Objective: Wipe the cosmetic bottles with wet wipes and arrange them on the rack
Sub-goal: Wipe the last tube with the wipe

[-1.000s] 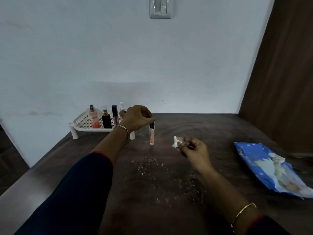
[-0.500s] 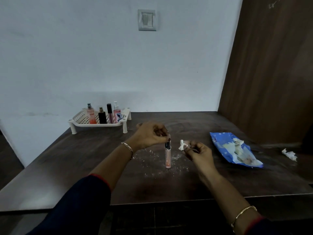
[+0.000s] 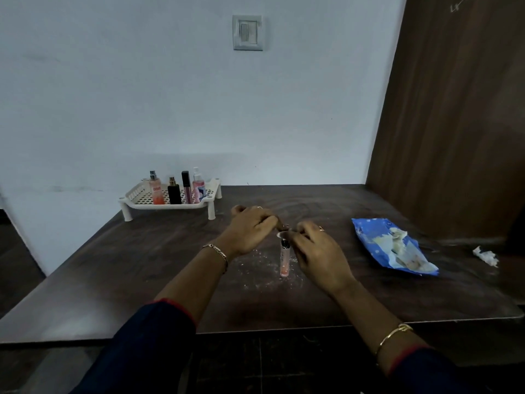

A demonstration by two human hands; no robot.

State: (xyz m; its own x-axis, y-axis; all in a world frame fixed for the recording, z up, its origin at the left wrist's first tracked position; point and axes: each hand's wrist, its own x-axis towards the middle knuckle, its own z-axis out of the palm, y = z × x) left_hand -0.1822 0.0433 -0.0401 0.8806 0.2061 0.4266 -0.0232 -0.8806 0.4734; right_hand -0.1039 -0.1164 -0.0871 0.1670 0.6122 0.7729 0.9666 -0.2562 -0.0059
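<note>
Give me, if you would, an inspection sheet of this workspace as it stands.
Surface: dark wooden table, with white specks around the tube.
Job's things: pink tube upright between the hands; white rack at back left holds four bottles; blue wipes pack at right, wipes showing.
Clutter: crumpled wipe near the right edge.
Grippers: left hand pinches the tube's cap; right hand holds a wipe against it.
Cables: nothing seen.
Surroundings: pale wall, switch plate, brown panel at right.
</note>
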